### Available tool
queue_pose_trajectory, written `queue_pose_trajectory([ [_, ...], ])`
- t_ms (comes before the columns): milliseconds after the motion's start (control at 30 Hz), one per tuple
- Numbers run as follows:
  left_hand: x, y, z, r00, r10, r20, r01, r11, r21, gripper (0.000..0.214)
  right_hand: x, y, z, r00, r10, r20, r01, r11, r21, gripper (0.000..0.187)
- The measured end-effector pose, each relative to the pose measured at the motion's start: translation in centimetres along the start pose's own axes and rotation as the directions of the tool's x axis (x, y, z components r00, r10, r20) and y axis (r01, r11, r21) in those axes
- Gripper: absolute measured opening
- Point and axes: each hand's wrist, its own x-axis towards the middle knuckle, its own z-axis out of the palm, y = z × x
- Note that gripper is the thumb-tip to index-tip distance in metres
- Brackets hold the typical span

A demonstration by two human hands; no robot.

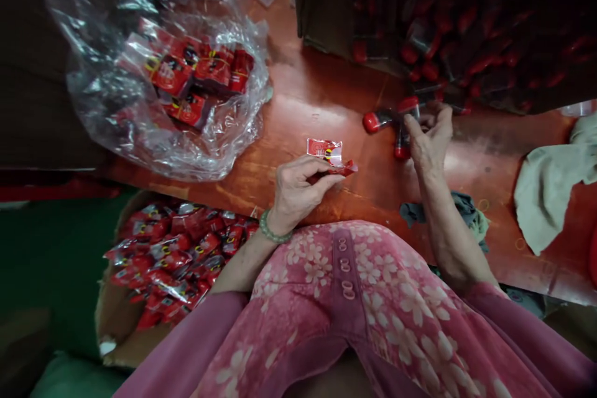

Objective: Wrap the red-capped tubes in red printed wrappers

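My left hand [298,191] pinches a small red printed plastic wrapper [321,148] between thumb and fingers, just above the table's front edge. Part of the wrapper is folded over at my fingertips. Farther right, my right hand [431,146] has its thumb and fingers closed around a small clear container with a red cap [408,104]. Its lower part is hard to make out. Close by lie two more red-capped containers, one on its side [372,122] to the left and one [401,144] just below my thumb.
A clear plastic bag [107,106] at the left holds bundled stacks of red wrappers [175,74]. Below it, a cardboard box [108,323] contains many red wrapped pieces. A dark box [321,40] at the back right spills red-capped containers. Pale cloth [541,193] lies right, near a dark rag [411,213].
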Motion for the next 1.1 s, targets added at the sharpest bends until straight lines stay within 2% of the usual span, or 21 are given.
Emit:
queue_pose_trajectory([
  [33, 0.0, 0.1, -0.2, 1.000, 0.020, -0.008, -0.020, 1.000, 0.013, 0.015, -0.5, -1.2, 0.0, 0.995, 0.036, -0.094, -0.035, 0.999, 0.012, 0.047],
  [67, 0.0, 0.2, -0.4, 0.999, 0.034, -0.014, -0.033, 0.999, 0.030, 0.015, -1.2, -2.5, -0.2, 0.995, 0.008, -0.097, -0.005, 1.000, 0.026, 0.043],
  [133, 0.0, 0.3, -0.8, 0.998, 0.051, -0.024, -0.049, 0.997, 0.062, 0.016, -2.7, -5.5, -0.9, 0.996, -0.073, 0.058, 0.070, 0.996, 0.055, 0.042],
  [200, -0.1, 0.3, -1.1, 0.997, 0.066, -0.030, -0.064, 0.995, 0.081, 0.016, -4.0, -8.5, -1.8, 0.966, -0.146, 0.212, 0.124, 0.985, 0.117, 0.039],
  [300, -0.3, 0.3, -1.3, 0.997, 0.080, -0.024, -0.078, 0.994, 0.082, 0.016, -4.8, -11.7, -2.8, 0.910, -0.256, 0.327, 0.221, 0.965, 0.141, 0.034],
  [367, -0.4, 0.3, -1.3, 0.997, 0.075, -0.012, -0.074, 0.995, 0.068, 0.016, -4.7, -12.6, -3.1, 0.870, -0.307, 0.385, 0.271, 0.952, 0.145, 0.030],
  [467, -0.4, 0.3, -1.2, 0.998, 0.065, 0.003, -0.065, 0.996, 0.054, 0.015, -4.3, -12.8, -3.3, 0.801, -0.372, 0.470, 0.329, 0.928, 0.174, 0.026],
  [533, -0.4, 0.3, -1.1, 0.998, 0.070, 0.010, -0.070, 0.996, 0.054, 0.013, -4.2, -12.6, -3.4, 0.772, -0.389, 0.503, 0.355, 0.920, 0.166, 0.026],
  [667, -0.3, -0.1, -0.7, 0.996, 0.067, 0.066, -0.071, 0.995, 0.074, 0.011, -4.2, -12.5, -4.0, 0.730, -0.359, 0.581, 0.384, 0.919, 0.084, 0.028],
  [800, -0.5, -0.5, -0.2, 0.987, 0.034, 0.158, -0.051, 0.994, 0.100, 0.008, -4.0, -12.6, -4.4, 0.640, -0.337, 0.691, 0.420, 0.906, 0.053, 0.029],
  [967, -0.7, -0.6, 0.1, 0.963, -0.019, 0.269, -0.013, 0.993, 0.116, 0.008, -3.3, -12.4, -4.3, 0.530, -0.259, 0.807, 0.385, 0.922, 0.044, 0.033],
  [1100, -0.7, -0.4, 0.1, 0.949, -0.103, 0.299, 0.092, 0.994, 0.052, 0.010, -2.6, -12.1, -4.0, 0.458, -0.234, 0.858, 0.340, 0.937, 0.075, 0.036],
])
